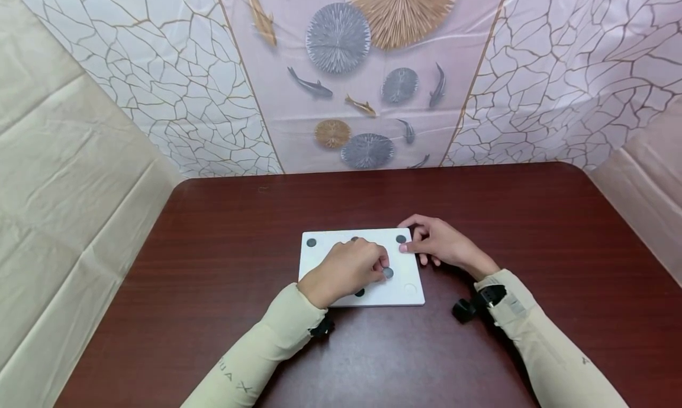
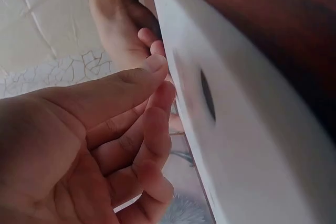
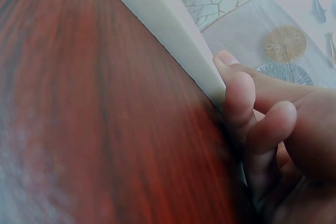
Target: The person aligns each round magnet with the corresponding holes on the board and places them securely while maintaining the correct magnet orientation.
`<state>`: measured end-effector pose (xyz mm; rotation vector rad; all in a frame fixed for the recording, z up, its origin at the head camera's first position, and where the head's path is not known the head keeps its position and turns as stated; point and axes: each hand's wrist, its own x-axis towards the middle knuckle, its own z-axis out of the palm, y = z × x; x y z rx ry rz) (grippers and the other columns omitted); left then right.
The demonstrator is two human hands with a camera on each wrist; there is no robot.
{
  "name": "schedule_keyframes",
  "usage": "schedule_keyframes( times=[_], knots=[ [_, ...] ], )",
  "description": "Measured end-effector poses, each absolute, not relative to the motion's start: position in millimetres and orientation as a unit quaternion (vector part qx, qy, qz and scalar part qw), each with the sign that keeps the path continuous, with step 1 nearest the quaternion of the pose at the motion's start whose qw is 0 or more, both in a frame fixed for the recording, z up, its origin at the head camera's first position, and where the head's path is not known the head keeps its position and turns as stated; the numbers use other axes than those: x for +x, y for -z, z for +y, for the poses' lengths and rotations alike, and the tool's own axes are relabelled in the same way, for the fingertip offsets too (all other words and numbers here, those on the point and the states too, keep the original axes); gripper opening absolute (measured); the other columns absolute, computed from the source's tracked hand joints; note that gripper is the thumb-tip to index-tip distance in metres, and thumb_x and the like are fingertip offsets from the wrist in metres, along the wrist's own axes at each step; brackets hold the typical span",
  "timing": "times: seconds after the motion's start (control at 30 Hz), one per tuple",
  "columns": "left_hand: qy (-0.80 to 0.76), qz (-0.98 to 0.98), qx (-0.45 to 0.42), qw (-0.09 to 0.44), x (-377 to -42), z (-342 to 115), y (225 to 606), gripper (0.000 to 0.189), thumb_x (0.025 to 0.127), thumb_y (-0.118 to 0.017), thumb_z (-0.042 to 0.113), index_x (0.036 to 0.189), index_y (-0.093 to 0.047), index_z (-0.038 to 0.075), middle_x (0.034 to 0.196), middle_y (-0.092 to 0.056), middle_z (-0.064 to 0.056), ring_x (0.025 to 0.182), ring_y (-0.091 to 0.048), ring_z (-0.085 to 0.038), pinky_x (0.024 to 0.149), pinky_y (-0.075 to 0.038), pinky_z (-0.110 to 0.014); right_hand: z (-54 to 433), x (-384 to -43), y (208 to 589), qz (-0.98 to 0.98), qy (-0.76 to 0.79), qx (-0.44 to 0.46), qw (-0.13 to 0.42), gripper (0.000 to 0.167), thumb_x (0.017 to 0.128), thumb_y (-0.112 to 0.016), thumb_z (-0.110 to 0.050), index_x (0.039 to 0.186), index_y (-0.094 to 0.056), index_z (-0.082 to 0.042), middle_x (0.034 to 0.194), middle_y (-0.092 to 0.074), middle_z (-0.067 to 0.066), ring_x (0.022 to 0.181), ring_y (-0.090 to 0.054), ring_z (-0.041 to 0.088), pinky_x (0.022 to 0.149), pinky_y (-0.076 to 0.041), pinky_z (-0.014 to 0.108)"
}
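Observation:
A white rectangular board (image 1: 346,251) lies flat on the table, with dark round discs set in it, such as one at the far left corner (image 1: 311,242). My left hand (image 1: 348,269) reaches over the board, covering part of it. Its thumb and fingertips pinch a grey disc (image 1: 388,272) just above the surface. That disc is hidden in the left wrist view, where a dark disc (image 2: 207,95) shows in the board. My right hand (image 1: 444,242) grips the board's far right corner, thumb on top and other fingers curled at the edge (image 3: 210,80).
An unfilled round recess (image 1: 409,288) shows near the board's front right corner. The brown wooden table (image 1: 224,289) extends around the board. Behind it hangs a patterned cloth (image 1: 367,100). A black wrist camera (image 1: 463,311) sits low beside the right forearm.

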<state>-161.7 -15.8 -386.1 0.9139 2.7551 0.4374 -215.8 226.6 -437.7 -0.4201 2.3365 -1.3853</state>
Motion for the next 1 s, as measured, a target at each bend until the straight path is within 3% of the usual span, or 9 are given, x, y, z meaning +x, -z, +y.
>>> schedule_keyframes(
  times=[0.23, 0.5, 0.87, 1.0],
  knots=[
    [-0.130, 0.934, 0.320, 0.093, -153.0, -8.6, 390.5, 0.009, 0.093, -0.082, 0.021, 0.101, -0.080, 0.023, 0.083, -0.070, 0.015, 0.072, -0.059, -0.002, 0.063, -0.052, -0.033, 227.1, -215.0, 439.4, 0.832, 0.498, -0.143, 0.196, 0.045, 0.095, -0.081, -0.013, 0.133, -0.059, -0.001, 0.068, -0.059, 0.006, 0.047, -0.053, 0.013, 0.040, -0.042, 0.026],
    [-0.132, 0.932, 0.332, 0.063, -146.1, -3.9, 394.7, 0.011, 0.089, -0.081, 0.015, 0.097, -0.079, 0.023, 0.085, -0.073, 0.012, 0.076, -0.065, -0.005, 0.061, -0.052, -0.032, 226.3, -217.0, 438.6, 0.836, 0.491, -0.146, 0.196, 0.046, 0.095, -0.080, -0.015, 0.134, -0.058, -0.001, 0.068, -0.059, 0.007, 0.047, -0.053, 0.014, 0.040, -0.043, 0.027],
    [-0.133, 0.934, 0.330, 0.035, -139.6, 4.4, 395.4, 0.016, 0.090, -0.076, 0.011, 0.096, -0.080, 0.025, 0.085, -0.072, 0.018, 0.074, -0.066, -0.007, 0.056, -0.049, -0.030, 226.6, -217.0, 438.5, 0.833, 0.498, -0.145, 0.193, 0.045, 0.094, -0.081, -0.013, 0.132, -0.059, -0.001, 0.068, -0.059, 0.007, 0.046, -0.053, 0.013, 0.040, -0.043, 0.026],
    [-0.142, 0.931, 0.335, 0.023, -137.6, 7.0, 396.7, 0.014, 0.091, -0.080, 0.015, 0.100, -0.081, 0.025, 0.087, -0.074, 0.018, 0.078, -0.070, -0.006, 0.057, -0.052, -0.029, 226.4, -216.7, 439.2, 0.833, 0.499, -0.144, 0.191, 0.045, 0.094, -0.081, -0.012, 0.132, -0.060, -0.002, 0.068, -0.059, 0.006, 0.046, -0.053, 0.012, 0.040, -0.042, 0.025]
  ],
)
